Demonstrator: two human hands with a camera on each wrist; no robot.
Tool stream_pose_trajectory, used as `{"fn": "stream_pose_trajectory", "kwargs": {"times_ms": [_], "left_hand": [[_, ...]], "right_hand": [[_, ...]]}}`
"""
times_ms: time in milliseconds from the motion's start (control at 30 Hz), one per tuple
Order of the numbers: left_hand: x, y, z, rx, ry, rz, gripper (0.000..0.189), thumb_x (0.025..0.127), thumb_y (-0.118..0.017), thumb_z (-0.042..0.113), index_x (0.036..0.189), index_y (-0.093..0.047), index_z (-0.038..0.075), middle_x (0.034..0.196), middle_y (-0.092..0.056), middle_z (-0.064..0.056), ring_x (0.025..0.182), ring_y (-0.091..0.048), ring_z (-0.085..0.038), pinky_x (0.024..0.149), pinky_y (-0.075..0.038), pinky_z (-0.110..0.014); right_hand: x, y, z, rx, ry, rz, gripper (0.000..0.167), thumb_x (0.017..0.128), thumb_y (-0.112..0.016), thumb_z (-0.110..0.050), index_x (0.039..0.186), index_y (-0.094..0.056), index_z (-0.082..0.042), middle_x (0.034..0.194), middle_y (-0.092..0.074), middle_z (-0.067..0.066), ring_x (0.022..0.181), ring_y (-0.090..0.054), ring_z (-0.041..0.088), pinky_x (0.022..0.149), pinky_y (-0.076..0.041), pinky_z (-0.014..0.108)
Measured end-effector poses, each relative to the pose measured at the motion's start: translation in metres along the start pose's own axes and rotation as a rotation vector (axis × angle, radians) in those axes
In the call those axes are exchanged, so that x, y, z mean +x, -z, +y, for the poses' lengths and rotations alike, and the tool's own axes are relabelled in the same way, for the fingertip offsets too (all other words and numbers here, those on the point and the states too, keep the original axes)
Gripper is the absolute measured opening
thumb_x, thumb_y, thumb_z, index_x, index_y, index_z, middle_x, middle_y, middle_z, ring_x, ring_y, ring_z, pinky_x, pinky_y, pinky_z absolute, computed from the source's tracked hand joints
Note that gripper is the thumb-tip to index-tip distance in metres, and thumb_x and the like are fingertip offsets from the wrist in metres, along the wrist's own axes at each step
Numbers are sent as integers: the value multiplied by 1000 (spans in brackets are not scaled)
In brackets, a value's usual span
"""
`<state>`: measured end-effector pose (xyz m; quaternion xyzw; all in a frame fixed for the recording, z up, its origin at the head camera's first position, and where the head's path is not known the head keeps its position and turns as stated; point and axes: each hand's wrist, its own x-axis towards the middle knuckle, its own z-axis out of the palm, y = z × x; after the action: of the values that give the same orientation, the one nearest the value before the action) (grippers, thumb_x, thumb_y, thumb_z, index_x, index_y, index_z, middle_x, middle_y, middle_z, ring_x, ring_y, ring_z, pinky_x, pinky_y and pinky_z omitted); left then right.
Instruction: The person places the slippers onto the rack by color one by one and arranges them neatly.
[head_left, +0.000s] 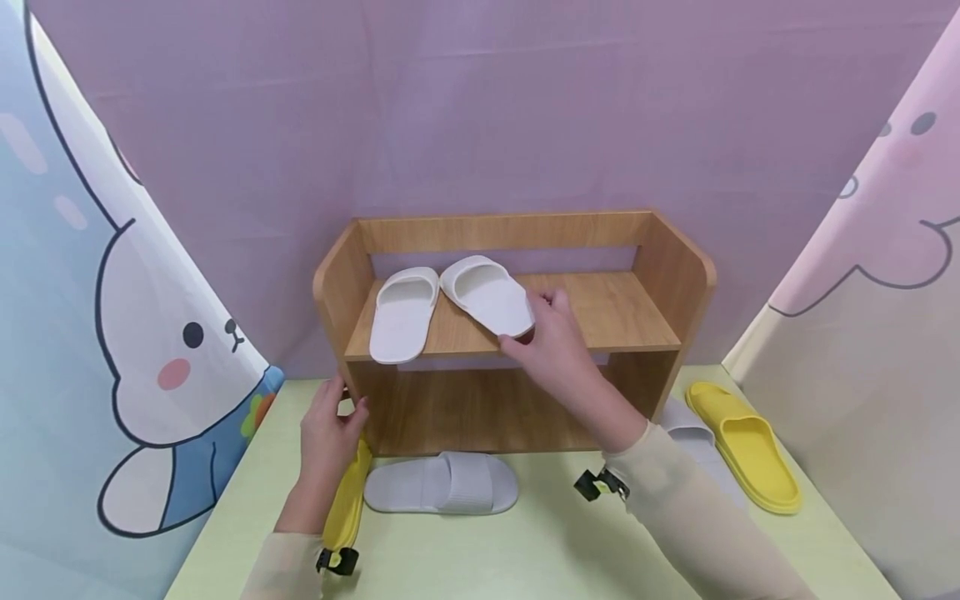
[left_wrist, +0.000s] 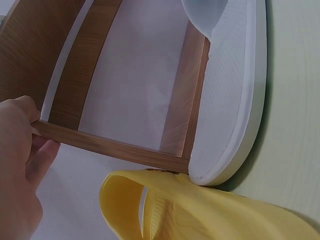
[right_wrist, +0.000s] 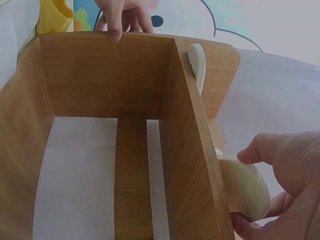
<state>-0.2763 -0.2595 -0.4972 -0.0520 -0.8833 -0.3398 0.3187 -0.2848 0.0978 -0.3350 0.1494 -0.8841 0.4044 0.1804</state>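
On the top shelf of a wooden shoe rack (head_left: 502, 233), two white slippers lie side by side with their toes to the back. My right hand (head_left: 562, 350) pinches the heel of the right-hand white slipper (head_left: 491, 296), which is turned at an angle. In the right wrist view, thumb and fingers hold that slipper's heel (right_wrist: 245, 187) from either side, just past the shelf's front edge. The left-hand white slipper (head_left: 405, 321) points nearly straight back. My left hand (head_left: 327, 433) grips the front edge of the rack's left side panel (left_wrist: 110, 145), with thumb and fingers on opposite faces.
A grey slipper (head_left: 442, 483) lies sideways on the pale green table (head_left: 465, 558) before the rack. One yellow slipper (head_left: 347, 504) is beside the left panel, partly behind my left forearm. To the right are another yellow slipper (head_left: 750, 450) and a grey slipper (head_left: 690, 433), partly hidden by my sleeve.
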Motion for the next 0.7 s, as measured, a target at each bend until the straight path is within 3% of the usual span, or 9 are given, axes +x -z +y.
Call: {"fn": "stream_pose_trajectory", "kwargs": {"times_ms": [467, 700], "left_hand": [[0, 0, 0, -2, 10, -14, 56, 102, -79, 6, 152, -57, 13, 140, -65, -16, 124, -70, -39, 82, -68, -55], [0, 0, 1, -10, 7, -8, 55, 102, -80, 8, 152, -58, 15, 140, -65, -14, 124, -70, -37, 81, -68, -53]], "right_hand": [[-11, -12, -4, 45, -1, -15, 71, 93, -93, -24, 150, -61, 3, 140, -47, 15, 115, -57, 29, 87, -62, 37], [-18, -16, -7, 61, 43, -1, 63, 92, -93, -17, 143, -66, 8, 132, -55, 16, 111, -66, 27, 90, -65, 35]]}}
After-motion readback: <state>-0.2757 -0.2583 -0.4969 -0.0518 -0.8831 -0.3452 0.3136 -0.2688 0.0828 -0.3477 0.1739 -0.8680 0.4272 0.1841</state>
